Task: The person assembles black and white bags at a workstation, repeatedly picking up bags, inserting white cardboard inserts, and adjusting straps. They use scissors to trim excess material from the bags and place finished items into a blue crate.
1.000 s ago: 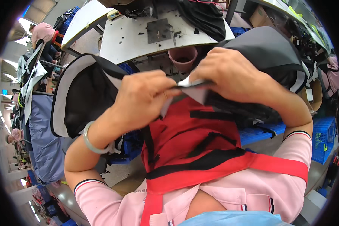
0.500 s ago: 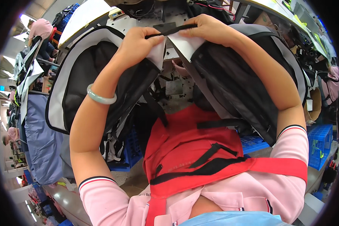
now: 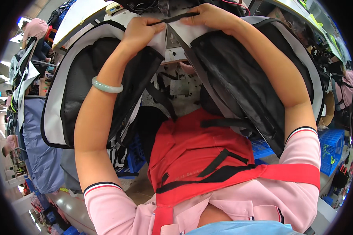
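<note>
Between my two raised hands a narrow black strip (image 3: 179,17) runs along the edge of white-backed fabric. My left hand (image 3: 140,33) pinches one end of it, thumb and fingers pressed together. The other end is gripped by my right hand (image 3: 208,17). From the strip hang two big panels of black and grey fabric, a left panel (image 3: 88,78) with a pale border and a right panel (image 3: 239,78) with a long dark band along its inner edge. They look like parts of one bag, and they spread apart below my hands.
A worktable (image 3: 123,18) with dark scraps stands beyond my hands. My red apron (image 3: 200,145) covers my lap. Blue crates stand at the right (image 3: 331,150) and beneath the left panel. Blue-grey cloth (image 3: 43,145) hangs at the left, where a person (image 3: 37,31) works farther off.
Both hands have moved slightly up and left in the view, still gripping the strip. The hanging panels have shifted with them, the left one swinging outward and lower.
</note>
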`<act>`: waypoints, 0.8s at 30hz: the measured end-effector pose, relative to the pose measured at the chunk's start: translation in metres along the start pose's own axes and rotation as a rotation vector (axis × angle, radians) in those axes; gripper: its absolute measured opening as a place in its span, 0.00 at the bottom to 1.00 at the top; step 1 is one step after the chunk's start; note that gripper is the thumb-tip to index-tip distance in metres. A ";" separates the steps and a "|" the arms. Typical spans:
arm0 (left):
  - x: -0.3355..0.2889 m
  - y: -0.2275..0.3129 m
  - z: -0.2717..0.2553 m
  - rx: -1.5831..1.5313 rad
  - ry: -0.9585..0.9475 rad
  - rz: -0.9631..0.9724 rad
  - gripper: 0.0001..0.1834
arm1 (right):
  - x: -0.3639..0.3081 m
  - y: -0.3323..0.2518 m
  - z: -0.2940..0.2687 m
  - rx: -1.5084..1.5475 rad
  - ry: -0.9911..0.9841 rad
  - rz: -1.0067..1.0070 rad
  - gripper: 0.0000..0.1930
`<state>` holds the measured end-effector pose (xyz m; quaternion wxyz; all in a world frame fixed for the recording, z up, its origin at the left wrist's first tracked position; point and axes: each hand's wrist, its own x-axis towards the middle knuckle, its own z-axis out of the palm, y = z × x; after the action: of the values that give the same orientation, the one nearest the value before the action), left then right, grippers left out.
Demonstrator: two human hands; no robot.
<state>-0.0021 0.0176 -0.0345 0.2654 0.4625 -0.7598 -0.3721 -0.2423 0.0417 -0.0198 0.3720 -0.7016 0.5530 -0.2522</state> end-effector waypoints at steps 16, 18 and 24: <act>0.009 0.004 -0.017 0.100 0.113 0.051 0.18 | 0.006 -0.005 -0.015 0.035 0.110 0.003 0.19; 0.004 0.004 -0.037 0.102 0.182 0.031 0.18 | -0.001 -0.006 -0.023 0.078 0.170 0.028 0.20; -0.054 0.032 -0.027 0.172 0.087 0.216 0.14 | -0.106 -0.011 -0.011 -0.554 0.156 -0.319 0.15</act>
<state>0.0256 0.0671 0.0042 0.2962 0.4146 -0.8220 -0.2544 -0.2718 0.1420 0.0016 0.0792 -0.8324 0.5107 -0.2003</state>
